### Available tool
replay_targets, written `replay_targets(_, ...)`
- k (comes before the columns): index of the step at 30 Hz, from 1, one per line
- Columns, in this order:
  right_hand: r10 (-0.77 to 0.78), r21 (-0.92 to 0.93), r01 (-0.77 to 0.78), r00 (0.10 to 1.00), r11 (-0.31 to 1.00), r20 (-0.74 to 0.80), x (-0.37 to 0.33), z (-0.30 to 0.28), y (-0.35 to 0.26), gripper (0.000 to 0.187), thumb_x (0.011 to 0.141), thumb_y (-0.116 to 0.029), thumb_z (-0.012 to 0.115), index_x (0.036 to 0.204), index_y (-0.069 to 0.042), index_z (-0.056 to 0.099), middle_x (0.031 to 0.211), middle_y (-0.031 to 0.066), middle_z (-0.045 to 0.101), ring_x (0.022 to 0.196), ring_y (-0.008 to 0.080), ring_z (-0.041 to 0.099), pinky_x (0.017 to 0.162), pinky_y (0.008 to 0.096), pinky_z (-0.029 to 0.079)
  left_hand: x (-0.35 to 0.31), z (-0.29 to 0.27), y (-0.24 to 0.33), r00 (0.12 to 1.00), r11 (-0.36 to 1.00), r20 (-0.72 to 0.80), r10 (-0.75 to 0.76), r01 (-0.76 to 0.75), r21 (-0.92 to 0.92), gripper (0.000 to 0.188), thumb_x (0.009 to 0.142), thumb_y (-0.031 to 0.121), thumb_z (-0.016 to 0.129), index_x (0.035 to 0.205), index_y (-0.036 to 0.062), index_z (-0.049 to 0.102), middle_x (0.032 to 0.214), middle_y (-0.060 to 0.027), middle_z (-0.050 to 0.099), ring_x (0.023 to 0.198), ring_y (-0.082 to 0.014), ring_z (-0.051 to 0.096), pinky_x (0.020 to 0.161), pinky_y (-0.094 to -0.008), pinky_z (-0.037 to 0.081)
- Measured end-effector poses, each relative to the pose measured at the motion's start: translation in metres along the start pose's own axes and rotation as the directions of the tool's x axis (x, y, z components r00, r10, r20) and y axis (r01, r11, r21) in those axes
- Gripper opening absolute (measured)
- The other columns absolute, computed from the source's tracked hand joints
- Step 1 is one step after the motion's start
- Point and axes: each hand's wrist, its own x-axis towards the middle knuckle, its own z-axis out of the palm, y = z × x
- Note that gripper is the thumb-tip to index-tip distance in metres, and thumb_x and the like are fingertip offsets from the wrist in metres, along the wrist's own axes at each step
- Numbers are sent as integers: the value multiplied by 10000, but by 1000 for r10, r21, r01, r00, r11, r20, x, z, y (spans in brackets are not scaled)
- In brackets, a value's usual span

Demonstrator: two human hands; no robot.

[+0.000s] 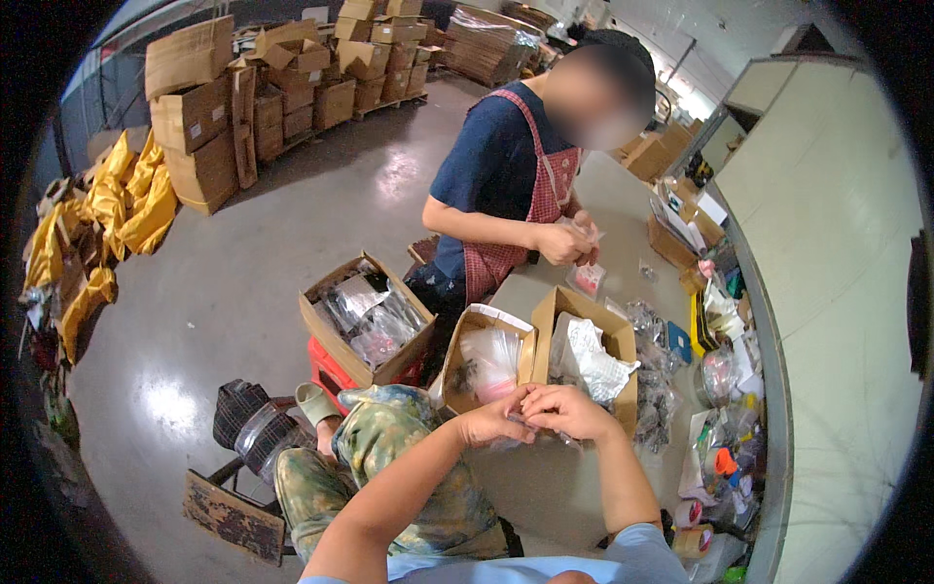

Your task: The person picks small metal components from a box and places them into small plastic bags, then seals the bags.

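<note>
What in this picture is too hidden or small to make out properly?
- Small clear plastic item in the head view: covered by the person's left hand and right hand.
- Contents of the two open cardboard boxes: veiled by clear and silvery bags.
- Co-worker's hands: whatever they pinch is too small.
- Clutter along the grey table's right edge: bent by the fisheye.

My camouflage trousers (409,457) green-tan mottled, light blue shirt (545,566). Co-worker's apron (545,200) red-white checked over navy shirt (491,156). Boxes (365,365) brown cardboard, crate (331,370) red, sacks (136,200) yellow, floor (233,282) grey.
</note>
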Motion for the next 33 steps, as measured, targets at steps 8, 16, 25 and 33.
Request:
replay_targets(8, 419, 523, -134, 773, 842, -476, 37, 6, -9, 129, 843, -66, 615, 923, 35, 614, 830, 119, 629, 722, 195, 619, 644, 302, 503, 1, -6, -4, 995, 986, 97, -17, 33, -166, 824, 708, -74, 662, 1383, 115, 229, 987, -48, 523, 934, -166, 536, 821, -322, 473)
replay_targets(16, -218, -415, 7, 859, 910, -462, 63, 31, -14, 80, 796, -59, 626, 853, -4, 619, 778, 119, 611, 676, 278, 609, 596, 340, 485, -7, -5, -1, 998, 945, -53, -21, 3, -327, 538, 756, -29, 644, 1222, 56, 388, 933, -92, 591, 821, -200, 635, 754, -355, 536)
replay_targets(25, -279, -449, 153, 932, 880, -230, 45, 27, -14, 155, 817, -78, 616, 956, -10, 626, 819, 75, 611, 612, 214, 609, 589, 275, 513, 0, -14, -21, 996, 986, -3, -92, 90, -144, 215, 767, 38, 643, 962, 27, 552, 815, -80, 602, 774, -186, 607, 709, -324, 521)
replay_targets(33, 182, 150, -144, 942, 978, -283, 20, 11, -1, 202, 835, -22, 587, 1035, 1, 599, 1020, 107, 599, 940, 199, 588, 804, 304, 478, 1, -22, -16, 999, 940, -31, 36, -44, -338, 806, 734, 2, 648, 1398, 153, 215, 1033, -106, 550, 867, -215, 599, 742, -338, 509)
